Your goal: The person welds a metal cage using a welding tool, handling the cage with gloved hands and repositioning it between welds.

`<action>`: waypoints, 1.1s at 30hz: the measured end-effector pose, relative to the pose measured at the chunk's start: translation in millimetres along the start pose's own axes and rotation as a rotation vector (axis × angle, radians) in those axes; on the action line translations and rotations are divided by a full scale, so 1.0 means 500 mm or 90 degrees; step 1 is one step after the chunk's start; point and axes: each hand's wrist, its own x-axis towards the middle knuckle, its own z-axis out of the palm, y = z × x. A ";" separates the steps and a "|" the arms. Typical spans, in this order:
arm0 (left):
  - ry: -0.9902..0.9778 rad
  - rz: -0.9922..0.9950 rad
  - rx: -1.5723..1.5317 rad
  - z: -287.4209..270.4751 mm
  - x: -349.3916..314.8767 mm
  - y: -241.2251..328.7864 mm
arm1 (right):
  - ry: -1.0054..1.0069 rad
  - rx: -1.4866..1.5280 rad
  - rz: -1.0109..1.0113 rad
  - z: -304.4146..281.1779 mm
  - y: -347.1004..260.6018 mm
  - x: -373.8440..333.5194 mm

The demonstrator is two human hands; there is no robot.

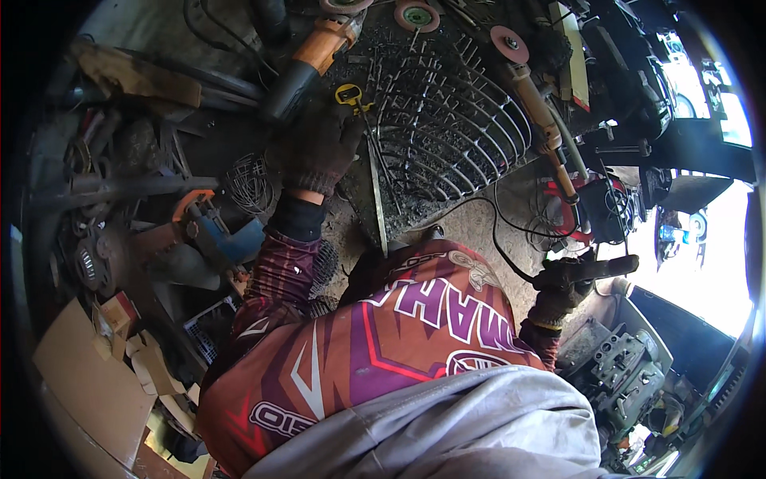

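My left hand [317, 148], in a dark knit glove, lies at the left edge of a dark metal worktable, its fingers stretched toward a small yellow-handled tool [349, 95]. Beside its fingertips is the black end of an orange angle grinder [319, 52]. My right hand [560, 289], also gloved, is out to the right and wrapped round a black welding electrode holder [610, 267]. A thin rod rises from the holder, and a black cable trails from the hand. Between the hands and farther off, a fan-shaped grille of curved metal rods [471, 120] rests on the table.
A second grinder with a pinkish disc [509, 44] lies right of the grille. Another disc [416, 16] is at the far edge. Looped cables hang near a red machine [568, 211]. Left are a blue-and-orange tool [227, 235] and cardboard [96, 383]; lower right, a grey metal machine [618, 363].
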 end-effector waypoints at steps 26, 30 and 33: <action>-0.421 0.299 0.160 0.189 0.448 -0.043 | -0.050 0.014 -0.002 -0.004 0.009 0.017; -0.487 0.442 0.273 0.363 0.527 -0.069 | 0.038 0.023 0.004 -0.024 0.015 -0.021; -0.631 0.450 0.278 0.386 0.555 -0.239 | 0.020 0.025 0.018 -0.013 0.018 -0.021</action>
